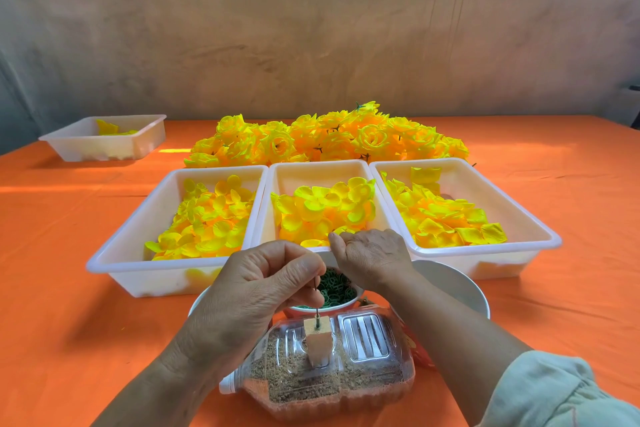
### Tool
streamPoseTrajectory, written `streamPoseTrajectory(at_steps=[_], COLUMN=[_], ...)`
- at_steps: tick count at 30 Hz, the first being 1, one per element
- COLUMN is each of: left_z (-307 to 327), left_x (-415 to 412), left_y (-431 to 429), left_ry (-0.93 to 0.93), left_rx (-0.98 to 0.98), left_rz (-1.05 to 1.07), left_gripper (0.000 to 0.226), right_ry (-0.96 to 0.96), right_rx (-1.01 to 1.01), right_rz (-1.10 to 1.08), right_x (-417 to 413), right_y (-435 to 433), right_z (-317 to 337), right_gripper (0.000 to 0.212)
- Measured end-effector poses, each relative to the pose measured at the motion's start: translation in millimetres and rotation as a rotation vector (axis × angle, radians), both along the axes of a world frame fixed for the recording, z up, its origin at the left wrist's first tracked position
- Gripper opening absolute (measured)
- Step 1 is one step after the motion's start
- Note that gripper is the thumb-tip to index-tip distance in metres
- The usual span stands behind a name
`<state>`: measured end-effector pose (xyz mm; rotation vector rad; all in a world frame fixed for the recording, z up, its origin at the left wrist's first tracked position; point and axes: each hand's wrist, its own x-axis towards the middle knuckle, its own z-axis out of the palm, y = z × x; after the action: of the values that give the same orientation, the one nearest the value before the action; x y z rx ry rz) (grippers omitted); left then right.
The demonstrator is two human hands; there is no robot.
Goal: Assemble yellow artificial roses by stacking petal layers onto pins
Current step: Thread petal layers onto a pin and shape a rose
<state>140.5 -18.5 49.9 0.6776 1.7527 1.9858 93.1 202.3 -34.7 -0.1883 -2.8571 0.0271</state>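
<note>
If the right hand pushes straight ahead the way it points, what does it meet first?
Probably the yellow petal layers heaped in the middle tray; the right hand sits at its near rim, but depth is unclear.

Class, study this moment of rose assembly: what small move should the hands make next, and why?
Probably the right hand should lift one of the petal layers from the middle tray and bring it to the pin. The left hand pinches that pin upright in the wooden block; it looks bare, and the right hand curls over them at the tray's near edge.
</note>
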Motion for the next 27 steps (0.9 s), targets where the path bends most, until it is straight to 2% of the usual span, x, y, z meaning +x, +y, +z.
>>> streamPoseTrajectory(at_steps=[3, 6, 12, 18, 27], left_z=[0, -1, -14, -28, -36], left_x=[1, 1, -2, -5, -10], left_y=[-5, -9, -9, -12, -12], left_ry=[0.094, 0.188, 0.245, 0.512, 0.550], left_rx=[-0.072, -0.128, -0.207, -0.431, -0.438], left_rz=[-0.007, -0.005, 0.014, 0.066, 0.057], left_gripper=[0.027, 0.014, 0.013, 0.018, 0.016], right_ry=[-0.004, 0.000, -0.030, -0.004, 0.025], right_rx=[-0.003, 0.009, 0.031, 0.028, 0.016], right_rz=[0.000, -0.002, -0.023, 0.000, 0.014], right_x=[0, 1, 3, 2, 2], right_y=[0, -1, -3, -1, -1], right_z=[0, 2, 6, 4, 2], right_gripper=[0.055, 0.054, 0.052, 0.053, 0.050])
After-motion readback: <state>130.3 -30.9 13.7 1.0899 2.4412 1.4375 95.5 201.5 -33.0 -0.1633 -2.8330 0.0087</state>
